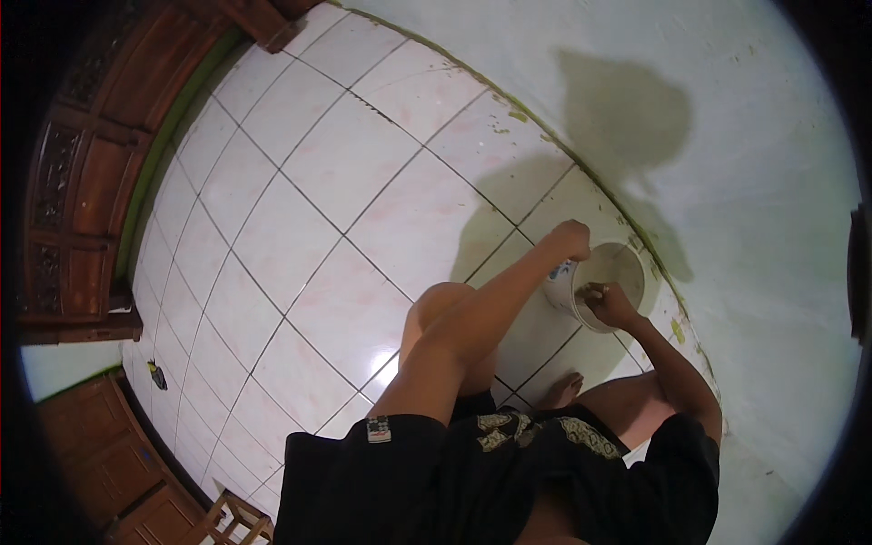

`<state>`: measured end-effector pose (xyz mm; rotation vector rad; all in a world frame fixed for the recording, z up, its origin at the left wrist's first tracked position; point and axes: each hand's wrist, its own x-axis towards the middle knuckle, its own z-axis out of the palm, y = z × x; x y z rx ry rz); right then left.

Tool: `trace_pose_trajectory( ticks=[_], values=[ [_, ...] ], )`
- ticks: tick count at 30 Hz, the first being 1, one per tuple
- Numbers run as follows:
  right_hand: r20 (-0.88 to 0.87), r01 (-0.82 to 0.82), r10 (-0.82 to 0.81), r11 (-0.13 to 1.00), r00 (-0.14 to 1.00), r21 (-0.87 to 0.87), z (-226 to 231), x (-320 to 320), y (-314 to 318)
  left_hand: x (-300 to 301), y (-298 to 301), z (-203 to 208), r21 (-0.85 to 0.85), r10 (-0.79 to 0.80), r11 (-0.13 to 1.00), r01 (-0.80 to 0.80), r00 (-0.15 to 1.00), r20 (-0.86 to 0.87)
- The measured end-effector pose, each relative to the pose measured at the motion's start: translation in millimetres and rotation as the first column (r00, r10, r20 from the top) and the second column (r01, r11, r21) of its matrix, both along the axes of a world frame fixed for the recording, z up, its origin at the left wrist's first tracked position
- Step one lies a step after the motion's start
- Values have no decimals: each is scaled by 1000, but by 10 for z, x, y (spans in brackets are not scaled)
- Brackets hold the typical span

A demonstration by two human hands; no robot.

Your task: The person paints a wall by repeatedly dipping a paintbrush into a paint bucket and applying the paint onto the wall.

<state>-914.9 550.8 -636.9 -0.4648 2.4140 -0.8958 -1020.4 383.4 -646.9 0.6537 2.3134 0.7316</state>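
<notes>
A white bucket [558, 292] with a blue print on its side stands on the tiled floor, close against the foot of the wall. My left hand [570, 241] is closed at the far left part of its rim, and the fingertips are hidden from view. Over the near part of the opening, my right hand [610, 304] has its fingers curled together in a pinch. Whatever lies between those fingers is too small to make out. The inside of the bucket looks pale and partly shaded, and its bottom is hard to see.
A pale green wall [754, 182] rises on the right, with flaking paint bits along its foot. White floor tiles [318, 200] spread to the left. Carved wooden furniture [91, 182] lines the far left. A small dark object [157, 375] lies near it. A wooden stool [241, 520] stands lower left.
</notes>
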Motion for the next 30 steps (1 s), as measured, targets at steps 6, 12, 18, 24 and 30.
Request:
trace_pose_trajectory(
  ticks=[6,12,18,24,30],
  values=[
    [257,210,-186,975,948,-69,467,-191,253,-89,-107,6,94,8,995,-36,960,281],
    [533,669,-475,697,700,-258,826,-105,715,-162,-274,-5,90,-35,996,22,988,148],
    [578,769,-540,576,612,-277,882,89,1115,-38,-230,68,191,114,943,-273,804,584],
    [704,830,-456,416,544,-371,778,160,1269,-7,-186,67,207,35,961,-185,821,569],
    [694,827,-481,464,536,-318,847,124,1183,-47,-258,44,218,-13,969,-116,857,515]
  ],
)
